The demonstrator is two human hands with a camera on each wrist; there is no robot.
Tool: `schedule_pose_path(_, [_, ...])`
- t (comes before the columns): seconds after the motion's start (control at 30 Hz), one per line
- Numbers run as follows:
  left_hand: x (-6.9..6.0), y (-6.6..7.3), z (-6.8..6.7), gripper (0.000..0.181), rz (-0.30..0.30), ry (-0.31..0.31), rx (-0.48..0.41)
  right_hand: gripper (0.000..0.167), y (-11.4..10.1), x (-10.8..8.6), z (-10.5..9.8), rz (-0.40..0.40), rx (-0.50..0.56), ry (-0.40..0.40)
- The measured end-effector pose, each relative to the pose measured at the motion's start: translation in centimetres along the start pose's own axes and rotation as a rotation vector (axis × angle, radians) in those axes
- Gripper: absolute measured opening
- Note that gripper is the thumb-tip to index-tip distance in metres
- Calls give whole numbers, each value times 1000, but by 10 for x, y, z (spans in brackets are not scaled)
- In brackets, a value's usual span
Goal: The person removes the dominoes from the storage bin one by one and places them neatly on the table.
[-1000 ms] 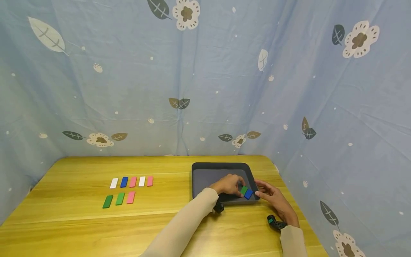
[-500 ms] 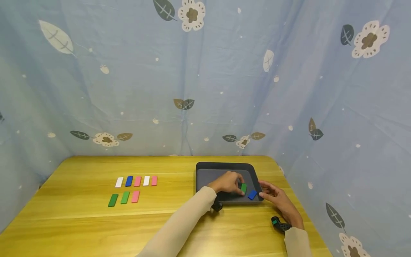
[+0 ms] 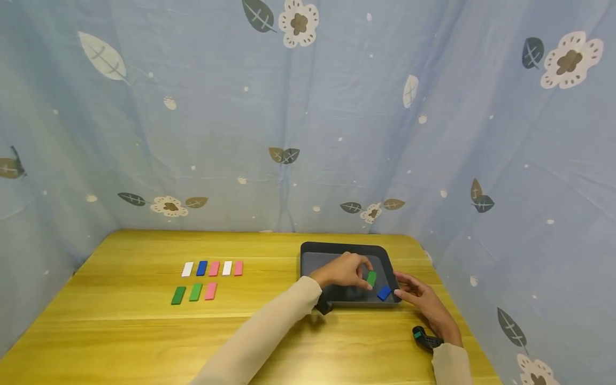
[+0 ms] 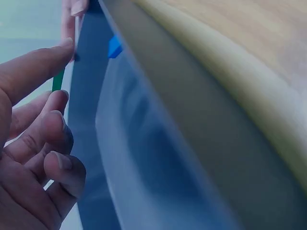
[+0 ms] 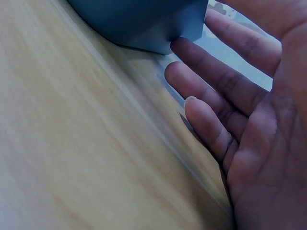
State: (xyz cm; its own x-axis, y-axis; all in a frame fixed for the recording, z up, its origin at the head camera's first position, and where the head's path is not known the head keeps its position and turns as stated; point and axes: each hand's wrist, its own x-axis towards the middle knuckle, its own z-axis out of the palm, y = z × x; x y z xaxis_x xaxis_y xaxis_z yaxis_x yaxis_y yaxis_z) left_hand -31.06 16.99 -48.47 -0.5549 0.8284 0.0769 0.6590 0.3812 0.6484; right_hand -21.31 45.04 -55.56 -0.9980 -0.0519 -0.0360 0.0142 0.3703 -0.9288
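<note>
My left hand (image 3: 344, 270) reaches over the dark grey tray (image 3: 332, 248) and pinches a bright green rectangular block (image 3: 372, 278) between thumb and fingers. In the left wrist view only a thin edge of the green block (image 4: 58, 80) shows. Inside the tray's front right corner lies a blue block (image 3: 384, 292), apart from the green one. My right hand (image 3: 425, 302) is at the tray's right side, thumb near the corner. From the right wrist view, its loosely extended fingers touch the tray's outer wall (image 5: 148, 28), and nothing lies in the palm.
To the left on the wooden table (image 3: 120, 331) are two rows of similar blocks. The back row mixes white, a blue block (image 3: 202, 268) and pink; the front row has a dark green block (image 3: 178, 295), a light green and a pink one. A flowered curtain (image 3: 216, 107) hangs behind and right.
The green block, earlier touching the blue one, has been drawn away from it and stands more upright in my left fingers. The right hand stays at the tray. The head view has shifted left.
</note>
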Motion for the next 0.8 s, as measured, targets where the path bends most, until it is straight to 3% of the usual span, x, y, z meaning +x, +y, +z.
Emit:
schedule_pose_path(0.27, [-11, 4, -18, 48, 20, 21, 56, 61, 0, -2, -1, 49, -4, 3])
schedule_pose_path(0.8, [-49, 0, -41, 46, 63, 64, 65, 63, -2, 1, -2, 22, -16, -15])
